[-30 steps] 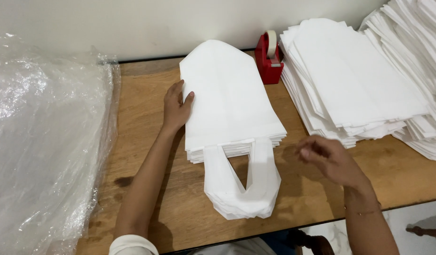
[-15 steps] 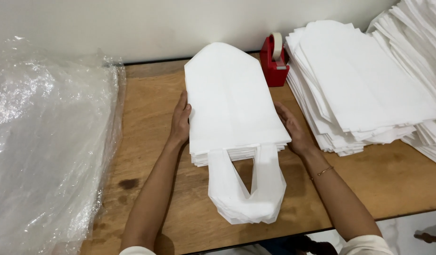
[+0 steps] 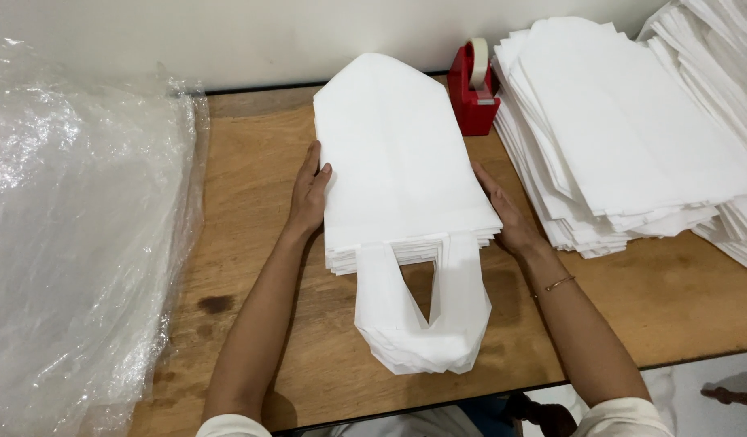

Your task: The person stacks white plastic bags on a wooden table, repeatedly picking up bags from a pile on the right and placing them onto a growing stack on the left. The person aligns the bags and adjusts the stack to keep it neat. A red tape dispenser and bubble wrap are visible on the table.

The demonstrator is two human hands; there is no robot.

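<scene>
Centre of frame: a stack of white bags [image 3: 402,162] lies flat on the wooden table [image 3: 252,146], handles [image 3: 422,316] hanging toward the lower edge.

Your left hand [image 3: 309,194] presses flat against the stack's left edge, fingers extended, gripping nothing. Your right hand [image 3: 503,212] does the same on the right edge, palm against the side, partly hidden behind the stack. Both open, both touching.

Step in hand, as I read it: squaring up the stack between your palms.

Next move likely calls for even pressure from both sides so the layers line up; the lower edge near the handles looks slightly fanned.

Left of frame: a heap of clear plastic wrap [image 3: 74,243]. Upper centre: a red tape dispenser [image 3: 473,89], just beside the stack's top right corner. Right: taller piles of white bags [image 3: 624,121], apart from your stack.
</scene>
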